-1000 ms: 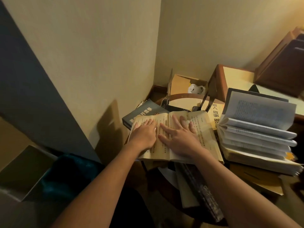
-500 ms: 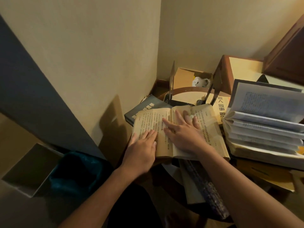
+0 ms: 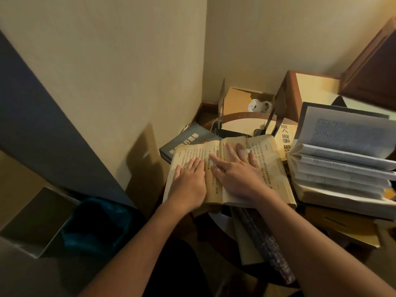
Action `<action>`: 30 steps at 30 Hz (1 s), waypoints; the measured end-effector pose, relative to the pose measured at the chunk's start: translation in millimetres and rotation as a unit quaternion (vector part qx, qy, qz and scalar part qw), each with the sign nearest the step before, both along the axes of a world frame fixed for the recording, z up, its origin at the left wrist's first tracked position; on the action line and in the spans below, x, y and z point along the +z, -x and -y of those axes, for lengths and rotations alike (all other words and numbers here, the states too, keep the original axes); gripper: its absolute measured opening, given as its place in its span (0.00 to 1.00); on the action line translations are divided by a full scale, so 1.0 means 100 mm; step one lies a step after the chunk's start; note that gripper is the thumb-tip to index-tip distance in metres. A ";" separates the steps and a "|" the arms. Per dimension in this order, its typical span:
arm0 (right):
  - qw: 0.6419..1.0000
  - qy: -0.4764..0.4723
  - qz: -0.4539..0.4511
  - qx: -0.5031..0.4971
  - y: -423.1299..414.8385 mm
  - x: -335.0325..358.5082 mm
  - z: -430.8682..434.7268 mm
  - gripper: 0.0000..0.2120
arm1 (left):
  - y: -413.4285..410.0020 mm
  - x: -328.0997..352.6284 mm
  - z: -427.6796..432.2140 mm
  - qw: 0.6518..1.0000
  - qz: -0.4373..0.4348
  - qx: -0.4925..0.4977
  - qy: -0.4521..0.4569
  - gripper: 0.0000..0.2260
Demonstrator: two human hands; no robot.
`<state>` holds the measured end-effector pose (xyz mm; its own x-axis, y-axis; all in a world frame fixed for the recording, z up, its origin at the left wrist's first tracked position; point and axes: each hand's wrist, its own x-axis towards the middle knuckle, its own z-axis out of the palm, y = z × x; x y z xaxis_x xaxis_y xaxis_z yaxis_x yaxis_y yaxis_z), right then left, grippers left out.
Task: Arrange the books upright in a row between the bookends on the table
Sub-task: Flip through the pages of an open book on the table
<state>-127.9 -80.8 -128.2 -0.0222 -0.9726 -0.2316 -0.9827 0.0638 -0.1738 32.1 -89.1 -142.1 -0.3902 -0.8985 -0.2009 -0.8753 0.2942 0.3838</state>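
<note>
Two flat, spread hands, my left hand (image 3: 188,181) and right hand (image 3: 240,179), press on the open book (image 3: 267,168) lying on the bench (image 3: 235,123), just in front of the bookends (image 3: 221,108). I think I must close it next, then stand it between them.

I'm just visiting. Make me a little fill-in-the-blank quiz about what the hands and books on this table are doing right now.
1. Both hands lie flat on the pages of a yellowed book that is ____.
2. The left hand rests on the book's ____ page.
3. The space between the two bookends holds ____ books.
4. The grey-blue book lies partly ____ the yellowed book.

Missing words: open; left; no; under
</note>
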 end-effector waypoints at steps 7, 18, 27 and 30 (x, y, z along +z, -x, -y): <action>1.000 0.012 -0.003 0.002 0.01 -0.02 -0.02 0.25 | -0.15 0.12 -0.36 0.999 0.045 -0.024 0.009 0.25; 1.000 -0.005 0.001 -0.002 -0.01 0.03 -0.01 0.25 | 0.03 -0.03 0.29 0.998 0.067 0.006 0.003 0.24; 1.000 0.010 -0.010 -0.001 -0.01 -0.01 -0.02 0.25 | -0.14 0.07 -0.52 0.998 0.019 0.014 0.061 0.25; 1.000 0.017 -0.013 0.002 -0.01 -0.02 -0.03 0.25 | -0.11 0.01 -0.28 0.997 0.027 0.030 0.065 0.24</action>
